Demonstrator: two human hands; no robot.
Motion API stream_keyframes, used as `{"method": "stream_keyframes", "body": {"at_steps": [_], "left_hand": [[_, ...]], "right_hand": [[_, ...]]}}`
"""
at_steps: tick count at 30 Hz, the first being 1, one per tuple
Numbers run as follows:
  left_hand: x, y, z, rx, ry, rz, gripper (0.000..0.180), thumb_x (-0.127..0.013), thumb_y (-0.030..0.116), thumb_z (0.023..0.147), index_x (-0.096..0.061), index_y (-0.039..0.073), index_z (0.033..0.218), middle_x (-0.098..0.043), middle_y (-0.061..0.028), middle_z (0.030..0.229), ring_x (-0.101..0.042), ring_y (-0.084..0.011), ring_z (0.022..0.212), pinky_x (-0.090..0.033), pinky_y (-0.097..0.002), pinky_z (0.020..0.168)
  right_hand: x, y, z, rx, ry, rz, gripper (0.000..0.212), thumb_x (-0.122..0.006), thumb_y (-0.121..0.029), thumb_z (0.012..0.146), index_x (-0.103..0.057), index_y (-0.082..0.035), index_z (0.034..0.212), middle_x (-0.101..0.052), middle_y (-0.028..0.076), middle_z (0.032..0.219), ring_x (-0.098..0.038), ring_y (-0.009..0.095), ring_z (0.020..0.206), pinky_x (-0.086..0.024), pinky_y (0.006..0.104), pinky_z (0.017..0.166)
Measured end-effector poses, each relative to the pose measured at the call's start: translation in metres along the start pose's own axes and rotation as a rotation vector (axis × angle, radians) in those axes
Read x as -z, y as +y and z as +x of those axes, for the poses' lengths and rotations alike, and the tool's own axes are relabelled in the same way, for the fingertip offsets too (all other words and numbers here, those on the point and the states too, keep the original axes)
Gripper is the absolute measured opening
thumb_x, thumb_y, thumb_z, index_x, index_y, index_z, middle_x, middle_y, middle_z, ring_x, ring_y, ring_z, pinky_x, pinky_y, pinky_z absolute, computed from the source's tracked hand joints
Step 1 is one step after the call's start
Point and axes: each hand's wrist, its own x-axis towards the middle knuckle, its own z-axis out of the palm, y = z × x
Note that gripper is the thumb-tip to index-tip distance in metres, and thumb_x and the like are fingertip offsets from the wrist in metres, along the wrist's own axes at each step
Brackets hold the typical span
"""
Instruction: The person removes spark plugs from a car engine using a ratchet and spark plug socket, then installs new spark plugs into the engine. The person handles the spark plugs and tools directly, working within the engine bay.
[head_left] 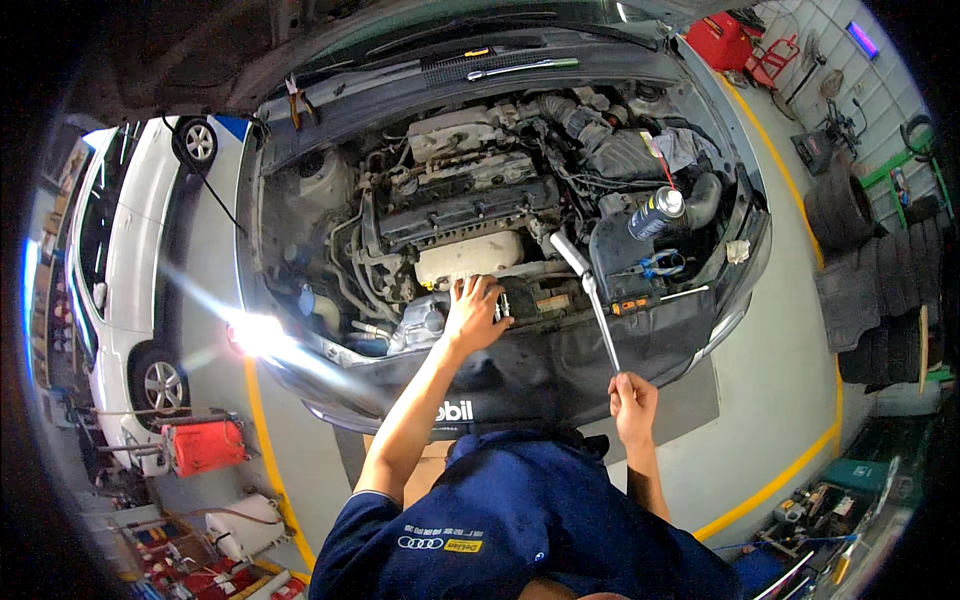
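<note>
While tyres [838, 214] are standing right, the right hand [633, 402] is gripping a wrench [602, 322], the left hand [472, 315] half-curling over the engine [450, 215], hold unclear.

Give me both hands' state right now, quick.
Left hand: fingers partly spread, beside a small shiny metal piece; whether it grips anything cannot be told.
Right hand: closed, holding a long metal tool by its end.

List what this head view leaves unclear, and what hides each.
In the head view:
- What lies under the left hand: the hand covers it.
- Grip end of the long-handled wrench: hidden in the right hand.
- Outline of the raised hood: cut off by the upper edge.
- Shape of the bright light: lost in glare.
</note>
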Motion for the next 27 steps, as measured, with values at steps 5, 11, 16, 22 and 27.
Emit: {"method": "stream_keyframes", "body": {"at_steps": [5, 11, 16, 22, 27], "left_hand": [[-0.005, 0.012, 0.005, -0.035, 0.044, 0.037, 0.049, -0.086, 0.035, 0.076, -0.069, 0.010, 0.115, -0.062, -0.0090, 0.126, -0.051, -0.0310, 0.129, -0.029, -0.0596, 0.111], [-0.008, 0.036, -0.004, -0.045, 0.128, -0.094, 0.036, -0.085, 0.029, 0.080, -0.071, 0.014, 0.110, -0.070, -0.0015, 0.096, -0.062, -0.0252, 0.111, -0.029, -0.0534, 0.110], [0.004, 0.059, 0.004, 0.411, 0.303, -1.049, 0.027, -0.083, 0.013, 0.089, -0.070, 0.004, 0.111, -0.072, -0.0034, 0.093, -0.067, -0.0132, 0.087, -0.052, -0.0333, 0.085], [0.032, 0.068, 0.022, 0.427, 0.629, -1.607, 0.020, -0.070, 0.002, 0.097, -0.065, 0.001, 0.117, -0.070, -0.0070, 0.101, -0.070, -0.0168, 0.086, -0.061, -0.0340, 0.080], [0.040, 0.071, 0.026, 0.425, 0.583, -1.690, 0.018, -0.071, 0.002, 0.097, -0.065, 0.002, 0.114, -0.069, -0.0068, 0.101, -0.071, -0.0188, 0.087, -0.062, -0.0360, 0.081]], "right_hand": [[0.021, 0.031, -0.030, 0.004, -0.061, 0.069, 0.042, -0.059, -0.033, 0.108, -0.059, -0.002, 0.080, -0.041, -0.007, 0.059, -0.035, 0.003, 0.048, -0.025, 0.0236, 0.045], [0.042, 0.045, -0.036, -0.025, -0.082, 0.063, 0.042, -0.059, -0.033, 0.108, -0.060, -0.002, 0.079, -0.041, -0.007, 0.057, -0.035, 0.004, 0.046, -0.026, 0.0245, 0.044], [0.050, 0.046, -0.039, -0.068, -0.087, 0.011, 0.041, -0.062, -0.032, 0.106, -0.062, 0.000, 0.080, -0.043, -0.006, 0.056, -0.036, 0.004, 0.046, -0.026, 0.0245, 0.045], [0.044, 0.038, -0.039, -0.075, -0.148, -0.024, 0.040, -0.061, -0.027, 0.107, -0.063, -0.002, 0.076, -0.047, -0.005, 0.058, -0.039, 0.005, 0.048, -0.029, 0.0250, 0.046], [0.035, 0.029, -0.033, -0.080, -0.170, -0.084, 0.037, -0.063, -0.025, 0.106, -0.066, -0.002, 0.077, -0.051, -0.003, 0.061, -0.045, 0.006, 0.050, -0.035, 0.0248, 0.046]]}}
